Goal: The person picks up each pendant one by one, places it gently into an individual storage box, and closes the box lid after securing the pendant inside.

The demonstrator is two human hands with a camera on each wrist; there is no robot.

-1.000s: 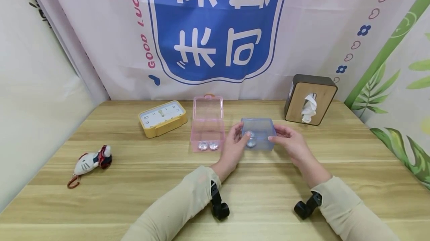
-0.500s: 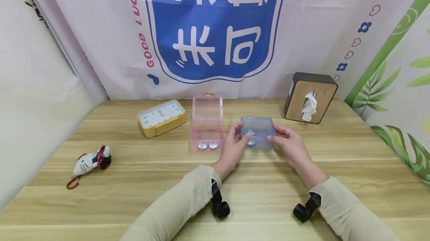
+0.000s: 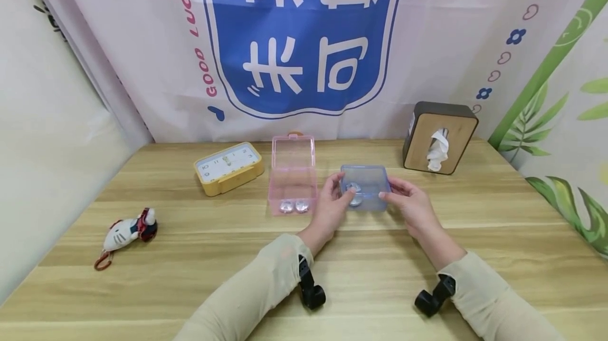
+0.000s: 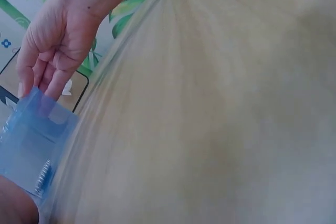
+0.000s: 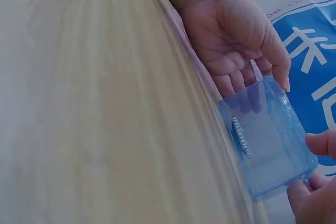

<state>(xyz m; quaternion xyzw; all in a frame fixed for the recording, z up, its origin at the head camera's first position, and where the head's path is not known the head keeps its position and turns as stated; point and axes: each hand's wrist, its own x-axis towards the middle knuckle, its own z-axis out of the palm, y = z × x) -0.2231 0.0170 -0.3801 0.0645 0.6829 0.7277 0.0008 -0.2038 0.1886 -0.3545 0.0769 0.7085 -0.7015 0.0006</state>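
Observation:
A translucent blue plastic box (image 3: 368,179) is held between my two hands at mid-table; its lid looks closed. My left hand (image 3: 329,208) grips its left side, thumb over the front edge. On the opposite side my right hand (image 3: 414,205) pinches the box, thumb in front and fingers behind. A round, clear, ridged piece (image 3: 355,199) shows inside near the left end. Just left stands a pink clear box (image 3: 293,185) with its lid raised, and two round clear pieces (image 3: 294,206) lie in its front. Whether the blue box touches the table is unclear.
A yellow clock (image 3: 229,168) lies left of the pink box. Farther left is a small plush keychain (image 3: 128,231) with a red clip. A tissue box (image 3: 440,138) stands at the back right, before the printed cloth (image 3: 304,119) hanging behind the wooden table (image 3: 370,277).

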